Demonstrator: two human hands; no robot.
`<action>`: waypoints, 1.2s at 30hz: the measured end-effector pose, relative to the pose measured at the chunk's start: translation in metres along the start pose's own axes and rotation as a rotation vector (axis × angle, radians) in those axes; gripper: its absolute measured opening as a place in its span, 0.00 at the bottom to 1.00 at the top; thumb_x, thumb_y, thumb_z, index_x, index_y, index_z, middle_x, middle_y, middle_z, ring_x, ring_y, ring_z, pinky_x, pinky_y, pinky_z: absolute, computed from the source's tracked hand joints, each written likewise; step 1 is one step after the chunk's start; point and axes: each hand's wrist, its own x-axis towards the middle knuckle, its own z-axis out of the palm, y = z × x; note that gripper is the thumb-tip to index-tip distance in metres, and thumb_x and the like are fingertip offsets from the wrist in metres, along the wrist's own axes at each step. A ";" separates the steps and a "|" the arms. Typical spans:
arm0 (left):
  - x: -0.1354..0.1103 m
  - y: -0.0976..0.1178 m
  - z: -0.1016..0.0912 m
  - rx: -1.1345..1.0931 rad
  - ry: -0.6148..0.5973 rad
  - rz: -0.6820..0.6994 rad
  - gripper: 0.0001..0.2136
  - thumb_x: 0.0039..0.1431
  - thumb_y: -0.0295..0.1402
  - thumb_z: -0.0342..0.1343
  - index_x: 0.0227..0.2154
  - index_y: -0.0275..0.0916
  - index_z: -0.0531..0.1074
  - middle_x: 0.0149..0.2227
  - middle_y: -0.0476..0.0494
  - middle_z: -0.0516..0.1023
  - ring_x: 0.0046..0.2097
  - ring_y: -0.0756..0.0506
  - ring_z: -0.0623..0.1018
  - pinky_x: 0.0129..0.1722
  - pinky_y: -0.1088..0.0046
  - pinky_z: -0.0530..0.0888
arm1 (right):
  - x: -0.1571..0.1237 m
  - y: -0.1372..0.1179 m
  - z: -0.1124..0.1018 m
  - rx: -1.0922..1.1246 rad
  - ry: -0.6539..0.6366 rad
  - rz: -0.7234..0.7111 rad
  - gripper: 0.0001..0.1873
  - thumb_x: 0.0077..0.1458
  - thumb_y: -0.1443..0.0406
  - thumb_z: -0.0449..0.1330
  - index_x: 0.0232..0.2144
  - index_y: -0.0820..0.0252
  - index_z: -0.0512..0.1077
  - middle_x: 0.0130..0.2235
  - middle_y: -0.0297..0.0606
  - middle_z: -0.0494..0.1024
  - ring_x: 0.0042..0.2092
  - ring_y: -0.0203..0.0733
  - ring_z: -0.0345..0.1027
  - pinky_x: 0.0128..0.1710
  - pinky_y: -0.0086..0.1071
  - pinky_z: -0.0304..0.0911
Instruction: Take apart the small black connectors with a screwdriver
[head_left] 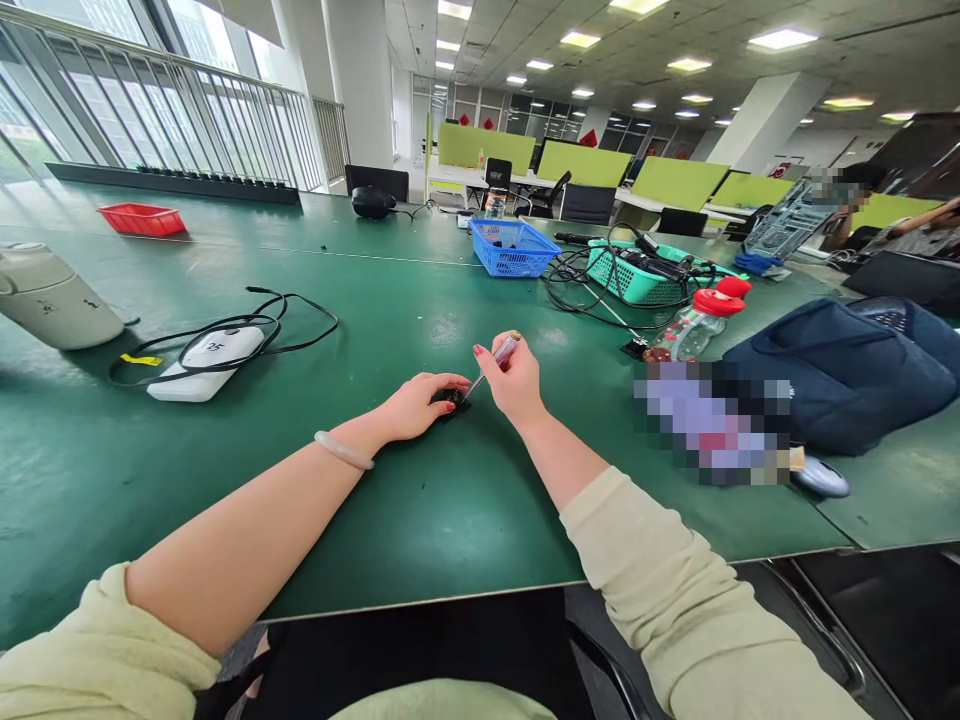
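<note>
Pressed against the green table (420, 500), a small black part (452, 402) lies under the fingers of my left hand (416, 405). The thumb and fingers close around its edges, hiding much of it, so its exact kind does not show. My right hand (516, 380) is wrapped around a screwdriver (506, 349) with a clear, pinkish handle. Its thin metal shaft slants down to the left, and the tip meets the black part beside my left fingertips. A pale bangle circles my left wrist.
To the left are a white device (206, 365) wound with black cable, a pale bottle (56, 295) and a red tray (142, 219). Beyond my hands stand a blue basket (514, 250) and a green basket (637, 280) with cables. A red-lidded jar (694, 325) and dark bag (847, 370) are right.
</note>
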 end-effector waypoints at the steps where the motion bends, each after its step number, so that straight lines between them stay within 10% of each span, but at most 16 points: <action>1: 0.000 0.000 0.000 0.002 -0.002 0.002 0.21 0.57 0.32 0.49 0.54 0.45 0.69 0.55 0.47 0.75 0.57 0.41 0.70 0.63 0.56 0.65 | -0.001 -0.002 0.000 -0.023 0.004 -0.022 0.18 0.53 0.56 0.62 0.25 0.55 0.56 0.20 0.23 0.58 0.22 0.30 0.50 0.25 0.28 0.51; 21: 0.001 -0.006 0.001 0.048 0.024 0.014 0.19 0.57 0.41 0.54 0.51 0.46 0.73 0.48 0.46 0.78 0.52 0.41 0.74 0.57 0.61 0.70 | -0.009 -0.017 0.001 -0.179 -0.031 -0.166 0.18 0.58 0.53 0.55 0.23 0.55 0.58 0.19 0.25 0.59 0.21 0.31 0.51 0.26 0.28 0.53; 36: 0.005 -0.005 0.003 0.096 0.092 0.029 0.17 0.52 0.40 0.60 0.45 0.44 0.75 0.51 0.45 0.78 0.55 0.40 0.72 0.62 0.57 0.64 | 0.006 0.017 -0.005 0.277 0.142 0.188 0.24 0.51 0.45 0.61 0.23 0.55 0.58 0.20 0.24 0.54 0.22 0.31 0.48 0.22 0.27 0.49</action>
